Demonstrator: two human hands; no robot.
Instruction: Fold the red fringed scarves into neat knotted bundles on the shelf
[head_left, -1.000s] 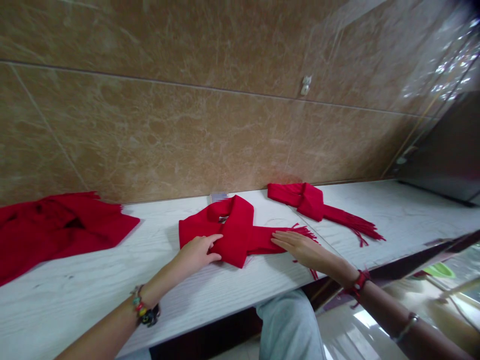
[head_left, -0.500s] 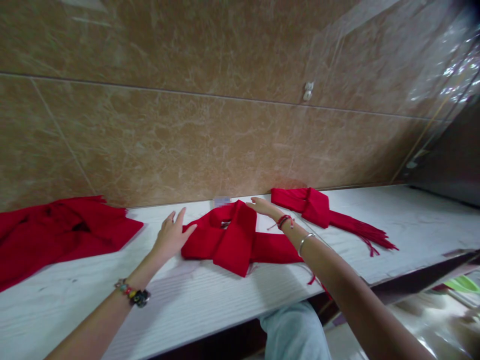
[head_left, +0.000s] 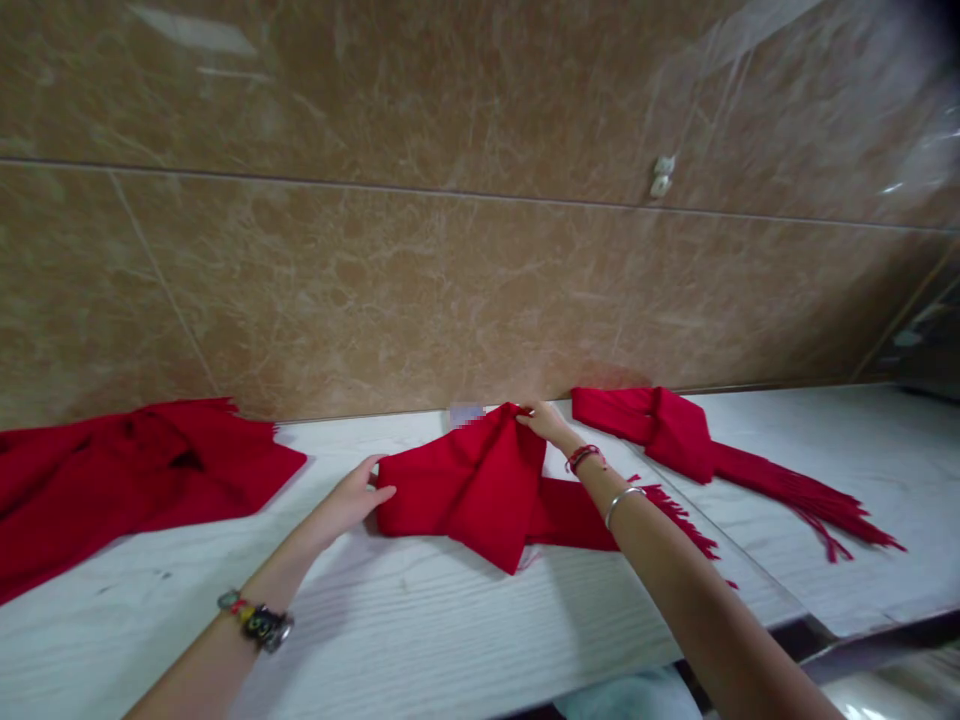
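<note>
A folded red scarf (head_left: 480,485) with a fringed tail lies in the middle of the white wood-grain shelf (head_left: 420,620). My left hand (head_left: 346,503) grips its left edge, fingers curled round the fabric. My right hand (head_left: 544,422) reaches over the scarf and pinches its far top corner by the wall. Both wrists wear bracelets.
A second tied red scarf (head_left: 675,435) with a long fringe lies to the right on the shelf. A loose pile of red scarves (head_left: 127,470) is at the left. A brown marble wall (head_left: 450,250) rises right behind the shelf. The shelf's front edge runs below my arms.
My hands left the scarf's front folds. The left slid to its left edge and closed on it; the right reached across to the far top corner and pinched it. The view shifted left.
</note>
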